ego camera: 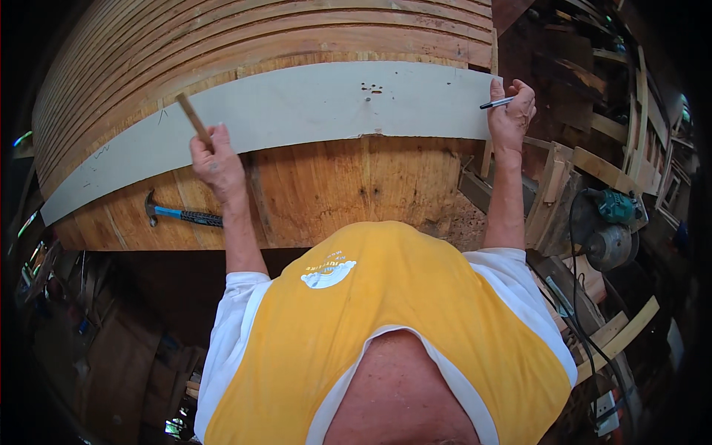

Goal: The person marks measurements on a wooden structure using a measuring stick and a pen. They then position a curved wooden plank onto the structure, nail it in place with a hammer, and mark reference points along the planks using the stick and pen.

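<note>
A long grey-white board (311, 103) lies across the wooden workbench (311, 189), its ends curving in the wide view. Between the thumb and fingers of my left hand (216, 164) is a short wooden stick (193, 119), slanting up over the board. At the board's right end, my right hand (510, 117) has its thumb on the edge and holds a pen (497, 103) with a dark tip. Small holes (371, 88) and a nail-like metal piece (367, 99) show near the board's middle. Pencil-like marks (162, 115) are on its left part.
A claw hammer (183, 214) with a blue and black handle lies by my left forearm. Grooved wooden slats (311, 22) cover the far side. At right are a green power tool (617, 207) with cords, a round metal part (609, 247) and scrap wood (617, 345).
</note>
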The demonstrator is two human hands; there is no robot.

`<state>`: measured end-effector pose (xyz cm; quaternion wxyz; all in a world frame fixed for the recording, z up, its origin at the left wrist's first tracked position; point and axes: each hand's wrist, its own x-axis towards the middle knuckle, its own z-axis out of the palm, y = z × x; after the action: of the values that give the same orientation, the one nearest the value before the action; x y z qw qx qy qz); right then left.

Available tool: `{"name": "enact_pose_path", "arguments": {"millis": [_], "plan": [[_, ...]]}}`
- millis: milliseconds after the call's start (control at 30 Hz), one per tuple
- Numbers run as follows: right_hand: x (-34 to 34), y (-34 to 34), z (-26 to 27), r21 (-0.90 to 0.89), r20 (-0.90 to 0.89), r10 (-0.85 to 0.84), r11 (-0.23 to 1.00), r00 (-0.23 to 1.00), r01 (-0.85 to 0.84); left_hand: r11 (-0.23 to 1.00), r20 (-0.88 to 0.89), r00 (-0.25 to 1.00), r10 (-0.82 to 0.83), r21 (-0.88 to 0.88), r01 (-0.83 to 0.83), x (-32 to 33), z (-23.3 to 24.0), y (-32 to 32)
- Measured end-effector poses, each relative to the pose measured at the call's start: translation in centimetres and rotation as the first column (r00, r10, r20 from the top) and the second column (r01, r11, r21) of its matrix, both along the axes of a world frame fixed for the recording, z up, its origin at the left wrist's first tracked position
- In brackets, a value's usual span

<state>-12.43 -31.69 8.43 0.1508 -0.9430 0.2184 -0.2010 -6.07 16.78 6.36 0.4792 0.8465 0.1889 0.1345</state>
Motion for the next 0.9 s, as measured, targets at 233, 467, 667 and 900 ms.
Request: {"name": "enact_pose_path", "arguments": {"millis": [233, 467, 667, 900], "plan": [[-0.2, -1.7, -3.1, 0.563, -0.235, 0.023, 0.818, 0.972, 0.117, 0.750, -0.161, 0.804, 0.572, -0.294, -0.593, -1.1, 0.8, 11.0], [-1.6, -2.2, -1.3, 0.769, -0.210, 0.027, 0.622, 0.977, 0.148, 0.559, -0.167, 0.728, 0.665, -0.535, -0.633, 1.5, -0.5, 10.2], [-2.7, -3.4, -0.1, 0.776, -0.149, 0.081, 0.627, 0.986, 0.065, 0.453, -0.238, 0.799, 0.553, -0.719, -0.528, -0.3, 0.1, 11.3], [-4.3, -11.3, -0.8, 0.750, -0.239, 0.019, 0.639, 0.971, 0.172, 0.433, -0.308, 0.865, 0.396, -0.768, -0.471, -2.5, 1.4, 8.0]]}}
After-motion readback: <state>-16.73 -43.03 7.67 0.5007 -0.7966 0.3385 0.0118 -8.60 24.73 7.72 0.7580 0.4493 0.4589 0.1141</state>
